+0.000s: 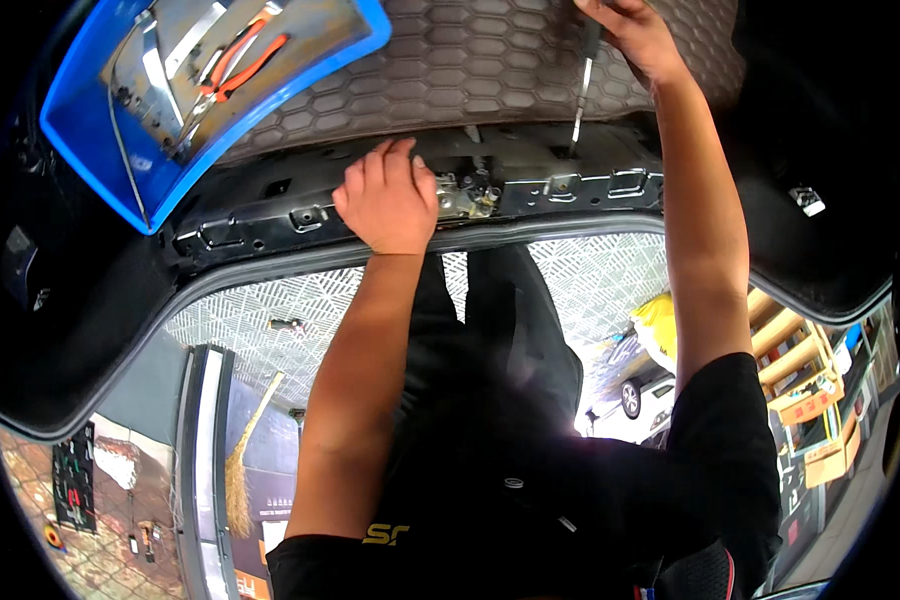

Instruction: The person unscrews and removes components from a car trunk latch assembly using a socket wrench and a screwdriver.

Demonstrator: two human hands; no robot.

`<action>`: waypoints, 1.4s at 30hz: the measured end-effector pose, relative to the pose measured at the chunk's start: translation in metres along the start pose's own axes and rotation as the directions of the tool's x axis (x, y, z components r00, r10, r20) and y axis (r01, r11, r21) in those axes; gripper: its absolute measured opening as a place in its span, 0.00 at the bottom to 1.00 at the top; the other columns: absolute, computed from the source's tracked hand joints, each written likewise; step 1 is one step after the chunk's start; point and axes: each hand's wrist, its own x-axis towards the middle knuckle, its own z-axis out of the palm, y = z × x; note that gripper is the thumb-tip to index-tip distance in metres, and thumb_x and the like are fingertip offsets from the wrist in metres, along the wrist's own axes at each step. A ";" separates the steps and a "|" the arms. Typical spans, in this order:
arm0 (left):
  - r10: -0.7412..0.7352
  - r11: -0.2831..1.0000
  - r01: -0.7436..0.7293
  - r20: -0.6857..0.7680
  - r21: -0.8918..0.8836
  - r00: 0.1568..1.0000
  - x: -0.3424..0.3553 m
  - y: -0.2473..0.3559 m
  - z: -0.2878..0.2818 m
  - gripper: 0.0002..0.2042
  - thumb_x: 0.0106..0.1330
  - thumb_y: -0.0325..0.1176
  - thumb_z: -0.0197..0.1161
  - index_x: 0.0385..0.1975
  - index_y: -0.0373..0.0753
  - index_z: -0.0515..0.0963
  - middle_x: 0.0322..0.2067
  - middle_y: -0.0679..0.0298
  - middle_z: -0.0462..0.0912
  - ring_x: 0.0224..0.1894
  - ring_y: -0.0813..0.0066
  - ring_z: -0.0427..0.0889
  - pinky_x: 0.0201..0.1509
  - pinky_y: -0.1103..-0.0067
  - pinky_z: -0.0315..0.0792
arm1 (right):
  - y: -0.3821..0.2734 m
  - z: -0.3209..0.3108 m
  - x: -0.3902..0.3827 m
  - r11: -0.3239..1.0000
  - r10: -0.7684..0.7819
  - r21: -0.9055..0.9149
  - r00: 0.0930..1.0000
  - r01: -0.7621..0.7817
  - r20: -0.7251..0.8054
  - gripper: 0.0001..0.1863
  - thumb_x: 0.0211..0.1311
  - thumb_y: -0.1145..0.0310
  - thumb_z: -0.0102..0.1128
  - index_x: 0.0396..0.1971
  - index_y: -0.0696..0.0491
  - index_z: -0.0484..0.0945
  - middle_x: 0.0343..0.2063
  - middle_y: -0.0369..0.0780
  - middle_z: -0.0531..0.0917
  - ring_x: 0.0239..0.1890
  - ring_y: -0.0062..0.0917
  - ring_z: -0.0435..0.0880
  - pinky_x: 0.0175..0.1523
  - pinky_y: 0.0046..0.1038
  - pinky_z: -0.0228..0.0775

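Observation:
My right hand (635,38) is closed round the dark handle of a screwdriver (582,95) at the upper right. Its bright shaft points down, and its tip is at a dark square hole in the black metal sill (240,215) of a car's trunk opening. My left hand (390,200) lies on that sill, palm down, fingers laid over its top and holding nothing. Just right of it sits a metal latch (470,192) set in the sill. Behind the sill spreads a brown quilted trunk mat (370,85) with a honeycomb pattern.
A blue plastic bin (205,165) at the upper left holds orange-handled pliers (240,70) and metal strips. A rubber seal (300,262) edges the opening. Below are a patterned floor (260,295), a straw broom (240,480), a yellow object (656,325) and a wooden rack (795,350).

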 end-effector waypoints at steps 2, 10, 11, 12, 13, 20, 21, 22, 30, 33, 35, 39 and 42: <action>-0.003 1.000 0.003 -0.002 -0.012 1.000 -0.001 0.000 0.000 0.11 0.63 0.40 0.62 0.43 0.52 0.85 0.47 0.73 0.85 0.49 0.65 0.80 0.50 0.65 0.67 | 0.002 0.010 -0.005 0.989 -0.145 -0.046 0.988 0.143 -0.057 0.17 0.68 0.65 0.70 0.53 0.56 0.85 0.41 0.31 0.86 0.45 0.18 0.81 0.55 0.23 0.71; -0.025 0.999 0.019 -0.142 -0.045 0.990 -0.002 -0.002 -0.001 0.07 0.58 0.39 0.66 0.34 0.51 0.86 0.39 0.76 0.85 0.44 0.70 0.80 0.47 0.69 0.67 | -0.041 -0.005 -0.020 0.977 0.094 -0.205 0.983 -0.061 0.156 0.25 0.73 0.61 0.62 0.65 0.54 0.75 0.56 0.39 0.84 0.61 0.29 0.81 0.56 0.25 0.71; -0.021 0.998 0.011 -0.169 -0.057 0.985 -0.001 -0.001 0.000 0.06 0.57 0.39 0.66 0.33 0.51 0.86 0.38 0.76 0.85 0.43 0.70 0.80 0.47 0.69 0.67 | -0.038 -0.003 -0.019 0.945 0.083 -0.322 0.992 -0.050 0.091 0.25 0.72 0.61 0.63 0.65 0.54 0.76 0.54 0.39 0.85 0.61 0.29 0.80 0.55 0.26 0.71; -0.010 0.998 -0.003 -0.212 -0.060 0.977 0.001 0.002 -0.001 0.05 0.56 0.39 0.68 0.29 0.50 0.86 0.33 0.76 0.85 0.40 0.70 0.80 0.45 0.70 0.67 | -0.035 -0.001 -0.021 0.931 0.053 -0.364 0.996 -0.023 0.073 0.25 0.74 0.61 0.61 0.66 0.56 0.74 0.54 0.39 0.84 0.61 0.29 0.79 0.56 0.28 0.71; -0.003 0.999 -0.007 -0.209 -0.048 0.978 0.003 0.001 -0.002 0.05 0.56 0.39 0.68 0.29 0.50 0.85 0.33 0.76 0.84 0.40 0.70 0.80 0.44 0.70 0.67 | -0.034 0.000 -0.021 0.990 0.042 -0.137 0.991 -0.024 0.129 0.26 0.74 0.62 0.61 0.66 0.57 0.73 0.55 0.40 0.84 0.62 0.29 0.79 0.56 0.28 0.72; 0.018 1.000 -0.015 -0.259 0.014 0.966 -0.003 -0.005 -0.004 0.07 0.56 0.41 0.68 0.25 0.47 0.84 0.29 0.74 0.83 0.36 0.69 0.79 0.38 0.69 0.67 | -0.036 -0.001 -0.027 0.998 -0.013 -0.065 0.977 0.027 0.212 0.27 0.71 0.62 0.66 0.66 0.56 0.74 0.51 0.39 0.86 0.48 0.21 0.86 0.47 0.17 0.71; 0.022 1.000 -0.021 -0.271 0.007 0.962 -0.001 -0.003 -0.002 0.07 0.56 0.41 0.69 0.25 0.47 0.84 0.29 0.74 0.83 0.35 0.69 0.79 0.38 0.69 0.67 | -0.021 -0.006 -0.013 0.969 -0.079 -0.216 0.982 0.116 0.173 0.27 0.70 0.61 0.68 0.65 0.54 0.75 0.50 0.37 0.86 0.44 0.19 0.84 0.45 0.18 0.70; 0.029 1.000 -0.031 -0.279 -0.004 0.960 0.002 0.000 0.002 0.07 0.56 0.41 0.69 0.25 0.47 0.84 0.29 0.74 0.83 0.35 0.69 0.79 0.38 0.69 0.67 | 0.000 -0.016 0.009 0.912 -0.146 -0.366 0.980 0.187 0.137 0.27 0.68 0.59 0.70 0.64 0.52 0.76 0.48 0.36 0.87 0.41 0.17 0.82 0.43 0.18 0.68; 0.008 1.000 -0.007 -0.289 0.007 0.957 -0.005 0.000 0.000 0.08 0.57 0.42 0.69 0.23 0.46 0.84 0.28 0.73 0.83 0.35 0.68 0.78 0.37 0.69 0.68 | -0.025 -0.022 -0.024 0.992 0.017 0.114 0.949 -0.055 0.314 0.26 0.75 0.68 0.56 0.68 0.61 0.69 0.59 0.49 0.81 0.62 0.32 0.81 0.58 0.26 0.76; 0.008 1.000 -0.006 -0.285 0.011 0.959 -0.004 0.002 0.001 0.08 0.57 0.42 0.69 0.23 0.46 0.84 0.28 0.73 0.83 0.34 0.68 0.78 0.37 0.69 0.68 | -0.020 -0.026 -0.013 0.950 -0.015 -0.300 0.973 0.086 0.230 0.24 0.74 0.66 0.59 0.67 0.56 0.72 0.56 0.46 0.83 0.59 0.28 0.82 0.50 0.22 0.74; 0.011 1.000 -0.007 -0.291 0.013 0.957 -0.003 0.001 0.002 0.09 0.56 0.43 0.69 0.23 0.46 0.84 0.27 0.73 0.82 0.34 0.68 0.78 0.37 0.69 0.68 | -0.011 -0.024 -0.002 0.879 -0.067 -0.450 0.976 0.156 0.206 0.23 0.74 0.65 0.60 0.66 0.54 0.73 0.55 0.44 0.83 0.58 0.26 0.82 0.48 0.21 0.72; 0.003 1.000 0.000 -0.298 0.008 0.955 -0.007 -0.001 0.004 0.09 0.55 0.43 0.69 0.23 0.46 0.84 0.27 0.72 0.82 0.34 0.68 0.78 0.37 0.69 0.68 | -0.008 -0.014 0.003 0.979 -0.024 -0.192 0.968 0.074 0.251 0.23 0.75 0.64 0.59 0.66 0.53 0.73 0.56 0.43 0.82 0.58 0.25 0.81 0.47 0.21 0.70; 0.003 1.000 0.002 -0.320 0.014 0.948 -0.008 -0.002 0.005 0.09 0.54 0.44 0.70 0.23 0.46 0.85 0.27 0.73 0.82 0.34 0.68 0.78 0.37 0.69 0.68 | -0.022 -0.014 -0.006 0.996 0.032 0.069 0.922 -0.064 0.385 0.25 0.77 0.62 0.56 0.69 0.52 0.71 0.60 0.42 0.79 0.59 0.29 0.81 0.52 0.21 0.71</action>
